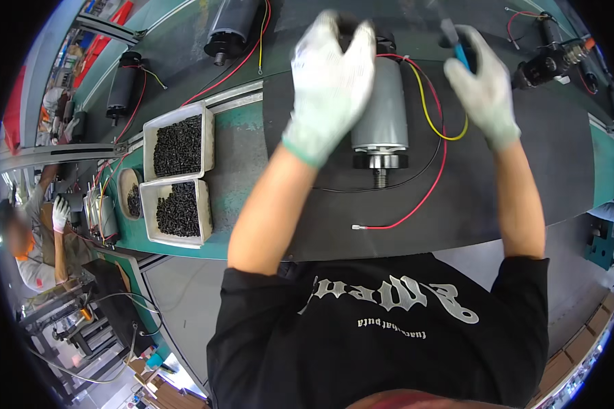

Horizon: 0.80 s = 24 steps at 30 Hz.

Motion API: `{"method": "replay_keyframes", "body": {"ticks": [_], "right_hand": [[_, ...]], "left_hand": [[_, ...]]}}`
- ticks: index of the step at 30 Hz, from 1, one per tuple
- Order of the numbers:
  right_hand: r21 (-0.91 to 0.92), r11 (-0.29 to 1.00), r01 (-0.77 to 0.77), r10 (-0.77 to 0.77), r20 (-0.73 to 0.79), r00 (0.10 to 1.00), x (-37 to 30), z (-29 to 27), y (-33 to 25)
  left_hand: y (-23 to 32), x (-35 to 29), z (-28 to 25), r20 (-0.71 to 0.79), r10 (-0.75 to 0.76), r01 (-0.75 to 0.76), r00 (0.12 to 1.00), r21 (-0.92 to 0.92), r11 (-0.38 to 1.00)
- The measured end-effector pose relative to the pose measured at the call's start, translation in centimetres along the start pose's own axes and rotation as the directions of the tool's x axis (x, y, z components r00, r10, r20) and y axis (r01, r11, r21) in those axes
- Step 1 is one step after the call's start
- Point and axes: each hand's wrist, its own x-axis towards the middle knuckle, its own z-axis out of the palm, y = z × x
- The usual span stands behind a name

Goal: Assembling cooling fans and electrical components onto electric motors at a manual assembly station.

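Observation:
A grey cylindrical electric motor [382, 109] lies in front of me, its threaded shaft toward me. Red, yellow and black wires come off its far end. My left hand [333, 88], in a white glove, is curled round the black far end of the motor, partly hiding it. My right hand [486, 88], also gloved, is closed on a blue-handled tool [462, 56], held up to the right of the motor. The tool's grey tip is blurred, so its kind is unclear. A yellow wire loops beside this hand.
Two white bins [177, 143] of small black parts stand at the left, beside a round tub [129, 193]. More motors [232, 31] lie beyond, on the bench. At the right is a black power tool [547, 67]. A co-worker [41, 238] is at the far left.

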Motion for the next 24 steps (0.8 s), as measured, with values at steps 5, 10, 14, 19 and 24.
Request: {"method": "replay_keyframes", "body": {"ticks": [5, 10, 14, 19, 24], "right_hand": [[0.673, -0.089, -0.735, 0.256, 0.728, 0.636, 0.3, 4.2, 4.5], [0.770, -0.264, -0.580, 0.212, 0.634, 0.744, -0.4, 5.9, 4.2], [0.894, 0.212, -0.394, 0.191, 0.358, 0.914, -1.1, -0.4, -1.2], [0.625, 0.773, -0.111, -0.109, 0.302, 0.947, -4.5, -8.5, -7.3], [0.091, 0.932, 0.351, -0.357, 0.401, 0.844, -2.1, -12.0, -10.4]], "left_hand": [[-4.6, 4.1, 2.4, 0.093, -0.203, 0.166, 0.975, 0.307, 0.937], [-0.5, 3.2, 1.7, 0.130, -0.328, 0.270, 0.936, 0.334, 0.903], [3.0, -0.9, -0.1, -0.111, 0.115, -0.077, 0.987, 0.300, 0.951], [4.4, -8.5, -1.9, -0.093, 0.557, -0.558, 0.825, -0.293, 0.777], [4.2, -9.6, -1.8, -0.044, 0.633, -0.599, 0.773, -0.379, 0.705]]}}
